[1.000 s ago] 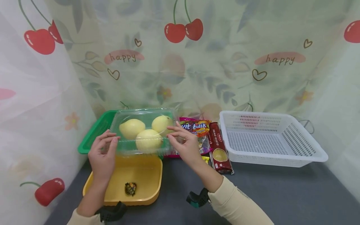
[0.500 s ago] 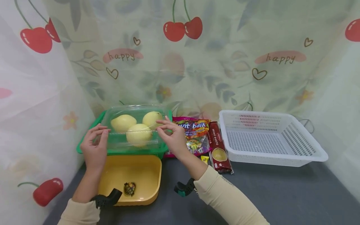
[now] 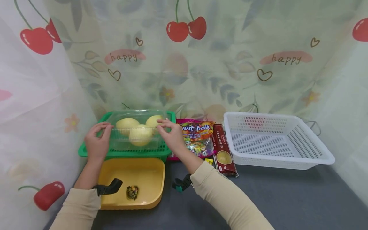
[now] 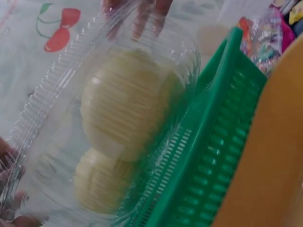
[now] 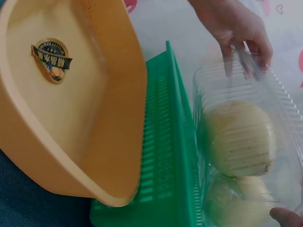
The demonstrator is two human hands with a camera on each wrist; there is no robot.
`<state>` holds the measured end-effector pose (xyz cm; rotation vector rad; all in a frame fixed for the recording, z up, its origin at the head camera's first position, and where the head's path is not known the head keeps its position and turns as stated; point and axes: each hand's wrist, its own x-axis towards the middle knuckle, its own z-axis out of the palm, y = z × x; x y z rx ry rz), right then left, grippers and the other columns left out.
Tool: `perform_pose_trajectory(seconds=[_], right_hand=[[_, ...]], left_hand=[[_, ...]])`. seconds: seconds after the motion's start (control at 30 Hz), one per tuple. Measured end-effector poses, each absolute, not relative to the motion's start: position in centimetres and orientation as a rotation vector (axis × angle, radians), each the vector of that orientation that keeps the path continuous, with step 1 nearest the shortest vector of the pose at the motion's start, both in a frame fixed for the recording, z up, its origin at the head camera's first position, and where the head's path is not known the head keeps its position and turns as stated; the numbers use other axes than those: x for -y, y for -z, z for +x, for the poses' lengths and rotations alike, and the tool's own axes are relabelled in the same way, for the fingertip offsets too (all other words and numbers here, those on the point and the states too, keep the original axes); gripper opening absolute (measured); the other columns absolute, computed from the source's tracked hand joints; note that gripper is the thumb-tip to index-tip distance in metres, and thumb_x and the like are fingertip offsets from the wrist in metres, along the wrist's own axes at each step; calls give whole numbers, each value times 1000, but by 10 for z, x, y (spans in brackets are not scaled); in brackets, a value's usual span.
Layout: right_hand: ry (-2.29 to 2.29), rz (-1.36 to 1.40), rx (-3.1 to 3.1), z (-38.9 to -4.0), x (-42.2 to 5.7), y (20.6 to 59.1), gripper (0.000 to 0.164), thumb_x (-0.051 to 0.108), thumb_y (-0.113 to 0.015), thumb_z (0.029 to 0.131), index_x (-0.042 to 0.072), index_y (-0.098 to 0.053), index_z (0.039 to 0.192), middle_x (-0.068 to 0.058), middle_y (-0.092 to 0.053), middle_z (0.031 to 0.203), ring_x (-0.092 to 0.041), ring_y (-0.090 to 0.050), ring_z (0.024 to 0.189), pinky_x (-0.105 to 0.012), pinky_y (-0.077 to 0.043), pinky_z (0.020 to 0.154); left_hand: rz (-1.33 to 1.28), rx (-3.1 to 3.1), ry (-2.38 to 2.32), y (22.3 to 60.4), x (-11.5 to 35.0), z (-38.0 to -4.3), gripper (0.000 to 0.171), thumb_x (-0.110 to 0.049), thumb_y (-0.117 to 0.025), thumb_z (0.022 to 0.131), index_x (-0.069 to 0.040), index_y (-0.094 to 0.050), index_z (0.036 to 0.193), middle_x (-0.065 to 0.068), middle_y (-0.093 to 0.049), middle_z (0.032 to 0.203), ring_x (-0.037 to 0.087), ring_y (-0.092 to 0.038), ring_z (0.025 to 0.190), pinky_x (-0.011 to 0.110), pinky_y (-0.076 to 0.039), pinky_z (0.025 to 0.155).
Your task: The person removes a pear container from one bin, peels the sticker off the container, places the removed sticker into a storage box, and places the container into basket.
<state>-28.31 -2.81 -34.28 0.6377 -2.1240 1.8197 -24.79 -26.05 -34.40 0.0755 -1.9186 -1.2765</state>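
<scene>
Both hands hold a clear plastic clamshell box [image 3: 119,143] by its two ends, over the green slotted basket [image 3: 95,154]. Inside the box lie three pale yellow round fruits [image 3: 139,135]. My left hand [image 3: 97,142] pinches the left end of the box's rim between thumb and fingers. At the opposite end, my right hand [image 3: 172,135] pinches the rim the same way. The left wrist view shows the ridged wall of the box [image 4: 52,94] close above the basket [image 4: 213,118]. In the right wrist view, the left hand [image 5: 239,28] grips the far end.
A yellow bin [image 3: 150,179] with a dark label inside stands in front of the green basket. To the right lie a colourful bag of fruit chews [image 3: 198,134] and a dark red spaghetti pack [image 3: 224,153]. A white slotted basket [image 3: 280,161] stands at the right.
Both hands moved the fruit box to the left and, in the latest half second, it sank lower over the green basket. The grip on its ends stays the same.
</scene>
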Motion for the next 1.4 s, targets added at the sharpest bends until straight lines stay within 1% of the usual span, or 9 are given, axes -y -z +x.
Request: perform_pose_trajectory(seconds=[0.23, 0.4, 0.57, 0.7, 0.9, 1.07, 1.23, 1.37, 1.4], right_hand=[[-1891, 584, 2180, -294, 34, 346, 22, 14, -60, 90, -4, -71, 94, -12, -65, 118, -30, -40, 134, -39, -33, 111], [-1974, 491, 2218, -305, 39, 350, 20, 13, -61, 89, -3, -72, 94, -10, -66, 117, -25, -49, 126, -37, -44, 102], [-2015, 408, 2289, -313, 42, 355, 22, 16, -61, 90, -2, -72, 97, -9, -66, 117, -21, -54, 120, -33, -51, 88], [-1994, 393, 2359, -316, 41, 359, 26, 19, -58, 92, -1, -70, 105, -8, -64, 121, -22, -52, 122, -36, -50, 90], [-1990, 428, 2400, -319, 40, 363, 27, 21, -55, 94, 1, -69, 107, -8, -62, 124, -23, -49, 125, -40, -47, 97], [-1890, 507, 2524, -323, 41, 367, 27, 23, -57, 93, 5, -68, 111, -8, -57, 131, -24, -43, 131, -42, -43, 102], [-1737, 598, 2638, -325, 41, 373, 31, 19, -56, 94, 7, -62, 121, -9, -54, 135, -24, -43, 131, -41, -43, 102], [-1716, 609, 2656, -325, 42, 374, 32, 16, -55, 94, 9, -60, 124, -8, -52, 136, -24, -42, 132, -41, -43, 102], [-1714, 608, 2659, -325, 43, 374, 32, 16, -55, 94, 9, -60, 125, -8, -51, 137, -24, -41, 132, -41, -43, 103]], left_hand=[[96, 1997, 1210, 348, 269, -263, 27, -20, -58, 91, 3, -72, 88, -21, -59, 87, -11, -52, 90, 8, -43, 81], [137, 2070, 1204, 353, 275, -275, 27, -23, -57, 92, 0, -71, 92, -12, -63, 91, -8, -52, 89, 20, -47, 85], [183, 2120, 1218, 357, 278, -286, 28, -23, -57, 91, 1, -71, 93, 0, -66, 96, 8, -58, 95, 39, -46, 96], [214, 2172, 1265, 358, 278, -289, 32, -25, -55, 92, 2, -70, 99, 12, -66, 107, 23, -57, 106, 42, -44, 98], [254, 2241, 1315, 358, 278, -291, 35, -27, -51, 94, 1, -68, 107, 18, -62, 119, 28, -51, 119, 46, -40, 102], [296, 2300, 1297, 361, 282, -294, 40, -33, -52, 93, 0, -66, 112, 18, -61, 121, 30, -51, 114, 46, -42, 96], [292, 2385, 1272, 366, 287, -298, 55, -49, -55, 89, -2, -64, 116, 17, -57, 124, 32, -50, 111, 49, -43, 92], [274, 2435, 1220, 370, 290, -300, 59, -55, -57, 84, -3, -65, 112, 16, -58, 120, 25, -52, 90, 40, -45, 81], [266, 2451, 1208, 370, 291, -300, 59, -55, -58, 84, -3, -64, 112, 17, -57, 120, 25, -52, 90, 40, -45, 81]])
